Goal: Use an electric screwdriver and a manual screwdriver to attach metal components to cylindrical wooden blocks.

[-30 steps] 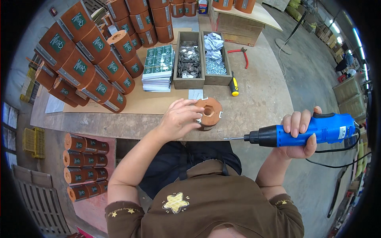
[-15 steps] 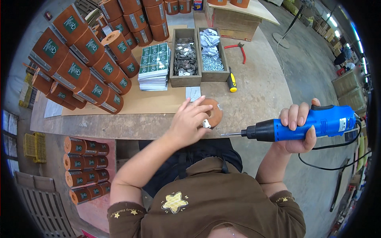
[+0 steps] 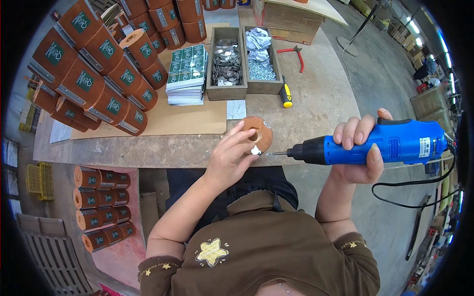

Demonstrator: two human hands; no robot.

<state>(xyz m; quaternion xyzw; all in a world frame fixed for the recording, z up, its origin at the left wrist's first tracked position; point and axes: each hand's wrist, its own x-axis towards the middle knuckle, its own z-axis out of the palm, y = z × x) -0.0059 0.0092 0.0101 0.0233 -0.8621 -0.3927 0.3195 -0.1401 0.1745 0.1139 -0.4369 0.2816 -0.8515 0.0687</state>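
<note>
top: brown, short sleeves | star patch on chest | star-trimmed cuffs

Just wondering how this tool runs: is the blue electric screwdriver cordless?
No. The blue electric screwdriver, gripped in the right hand, has a black cord running from its rear end and looping down toward the floor.

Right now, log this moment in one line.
left hand: steadies brown spool | right hand: grips blue electric screwdriver | bit at spool's side

Spool (image 3: 257, 135) at bench edge (image 3: 148, 155); label stack (image 3: 186, 74), two trays (image 3: 244, 91) behind; screwdriver (image 3: 285, 94) right.
</note>
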